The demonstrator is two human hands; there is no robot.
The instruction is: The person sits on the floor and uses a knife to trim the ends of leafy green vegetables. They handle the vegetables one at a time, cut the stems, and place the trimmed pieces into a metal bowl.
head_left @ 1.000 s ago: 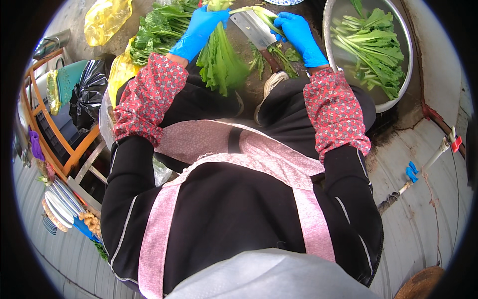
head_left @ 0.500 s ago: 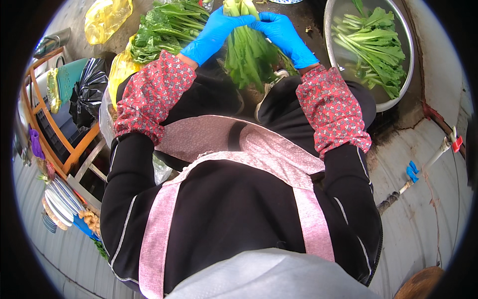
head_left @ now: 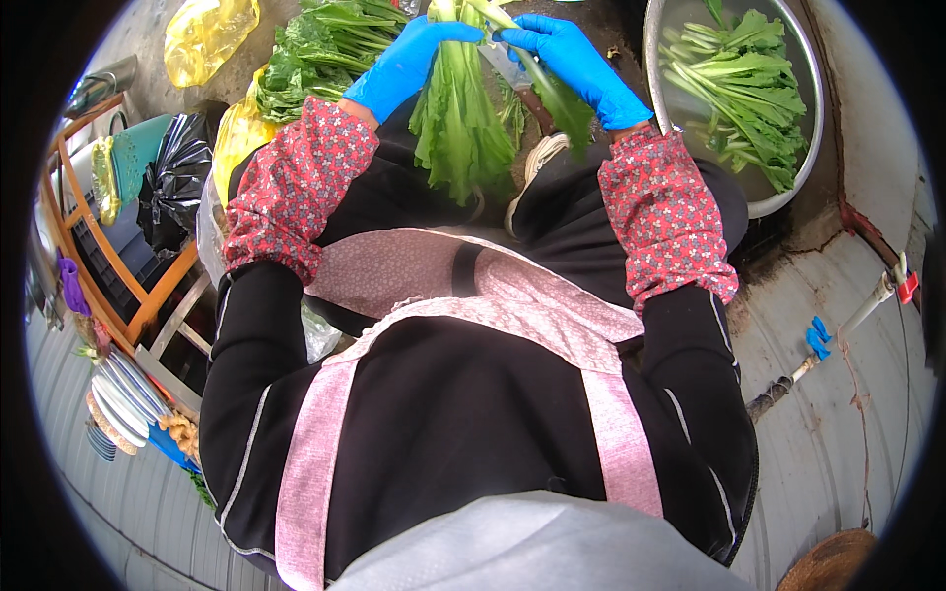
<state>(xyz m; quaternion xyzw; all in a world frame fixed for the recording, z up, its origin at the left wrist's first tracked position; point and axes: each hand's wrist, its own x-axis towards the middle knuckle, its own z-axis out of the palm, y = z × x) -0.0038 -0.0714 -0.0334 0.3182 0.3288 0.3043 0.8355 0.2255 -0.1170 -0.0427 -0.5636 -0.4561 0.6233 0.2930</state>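
My left hand [head_left: 416, 61], in a blue glove, is closed around the pale stems of a bunch of leafy greens [head_left: 461, 138]. The leaves hang down in front of my knees. My right hand [head_left: 570, 67], gloved in blue too, pinches a single stalk of greens [head_left: 558, 98], which slants down to the right, apart from the bunch. The top ends of the stems reach the upper edge of the picture. More leafy greens [head_left: 320, 59] lie in a pile left of my left hand.
At the right stands a round metal basin [head_left: 816, 108] of water with greens [head_left: 744, 94] in it. Yellow plastic bags [head_left: 212, 39] lie at the upper left. A black plastic bag [head_left: 177, 177] hangs by an orange wooden frame [head_left: 163, 286]. A pipe [head_left: 867, 303] runs along the right.
My right hand has moved right and a little down, drawing one stalk away from the bunch. The bunch has shifted slightly left with my left hand.
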